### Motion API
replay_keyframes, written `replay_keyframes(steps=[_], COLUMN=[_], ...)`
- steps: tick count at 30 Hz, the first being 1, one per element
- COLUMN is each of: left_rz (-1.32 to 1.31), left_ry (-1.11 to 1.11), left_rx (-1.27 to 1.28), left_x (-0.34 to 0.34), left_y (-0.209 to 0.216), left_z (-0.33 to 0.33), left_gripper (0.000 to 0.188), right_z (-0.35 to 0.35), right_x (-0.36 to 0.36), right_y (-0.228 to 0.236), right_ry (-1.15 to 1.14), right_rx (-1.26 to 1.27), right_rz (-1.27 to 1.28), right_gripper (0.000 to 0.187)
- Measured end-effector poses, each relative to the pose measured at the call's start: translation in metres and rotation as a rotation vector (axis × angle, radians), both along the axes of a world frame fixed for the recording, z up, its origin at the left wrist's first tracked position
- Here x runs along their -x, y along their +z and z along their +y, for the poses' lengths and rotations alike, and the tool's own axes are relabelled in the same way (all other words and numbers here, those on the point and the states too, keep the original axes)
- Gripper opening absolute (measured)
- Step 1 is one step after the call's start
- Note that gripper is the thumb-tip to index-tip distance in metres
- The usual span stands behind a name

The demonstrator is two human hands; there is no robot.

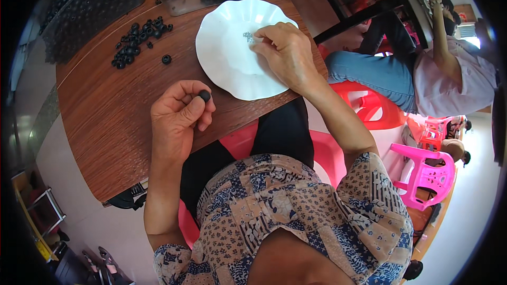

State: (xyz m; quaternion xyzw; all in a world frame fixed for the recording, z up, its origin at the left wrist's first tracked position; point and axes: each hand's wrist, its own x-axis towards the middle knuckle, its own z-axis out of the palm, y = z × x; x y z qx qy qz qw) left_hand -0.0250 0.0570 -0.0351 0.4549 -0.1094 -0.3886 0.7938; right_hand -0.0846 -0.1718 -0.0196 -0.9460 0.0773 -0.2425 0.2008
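Observation:
My left hand [178, 115] rests near the front edge of the wooden table [116, 121] and pinches a small black rubber ring [204, 95] between thumb and fingers. My right hand [285, 53] lies on a white wavy-rimmed plate [222, 58], its fingertips closed over a little cluster of tiny metal parts [248, 36] near the plate's middle. Whether it grips one of them is hidden by the fingers. A loose pile of black rubber rings [138, 39] lies on the table to the left of the plate, with one stray ring [166, 59] beside it.
Clear plastic bags full of black rings [90, 5] stand along the table's far side. A second person in jeans sits on a red plastic chair [369, 106] at the right. A pink plastic chair [428, 177] stands further right.

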Motion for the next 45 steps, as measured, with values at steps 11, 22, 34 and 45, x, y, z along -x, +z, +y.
replay_keyframes(steps=[11,22,34,45], left_rz=[0.062,0.219,0.342,0.299], left_ry=[0.012,0.034,0.053,0.086], left_rx=[0.091,0.217,0.307,0.261], left_x=[-0.003,-0.006,-0.008,-0.008], left_y=[-0.003,-0.005,-0.005,-0.006], left_z=[0.003,0.0,0.003,0.007], left_gripper=[0.018,0.018,0.017,0.017], right_z=[0.007,0.062,0.086,0.088], right_x=[-0.01,0.005,-0.001,-0.01], right_y=[-0.002,0.036,0.039,0.033], right_ry=[0.035,0.278,0.312,0.352], right_rx=[0.107,-0.617,-0.668,-0.539], right_rz=[0.073,0.121,0.136,0.062], right_gripper=[0.009,0.01,0.012,0.013])
